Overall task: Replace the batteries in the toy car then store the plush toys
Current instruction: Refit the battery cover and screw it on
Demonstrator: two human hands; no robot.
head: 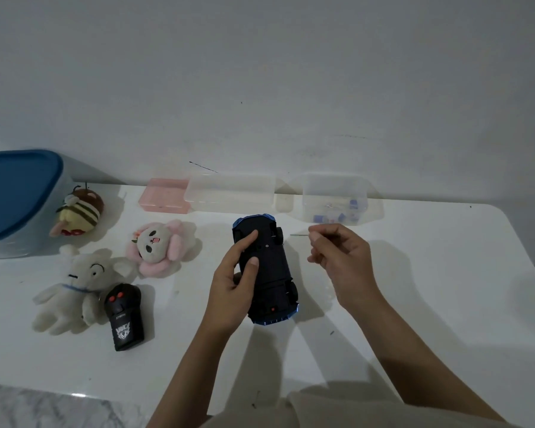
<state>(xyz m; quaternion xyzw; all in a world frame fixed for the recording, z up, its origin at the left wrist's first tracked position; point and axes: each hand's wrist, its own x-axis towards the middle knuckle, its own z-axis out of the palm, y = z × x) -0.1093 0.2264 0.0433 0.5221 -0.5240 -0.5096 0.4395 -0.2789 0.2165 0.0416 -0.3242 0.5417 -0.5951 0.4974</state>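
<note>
A dark blue toy car point(274, 273) lies upside down on the white table point(414, 304), its black underside facing up. My left hand point(233, 282) holds the car at its left side, with the index finger and thumb lying on the underside. To the right of the car, my right hand point(340, 257) pinches a thin screwdriver point(300, 234) whose tip points left toward the car's far wheel. Three plush toys lie at the left: a bee point(78, 216), a pink-eared bunny point(161, 247) and a white dog point(78, 288).
A black remote control point(124, 316) lies beside the white dog. A large container with a blue lid point(16, 193) stands at the far left. Along the wall sit a pink box point(166, 196), a clear box point(229, 193) and a clear tub point(337, 202) holding small blue-and-white items.
</note>
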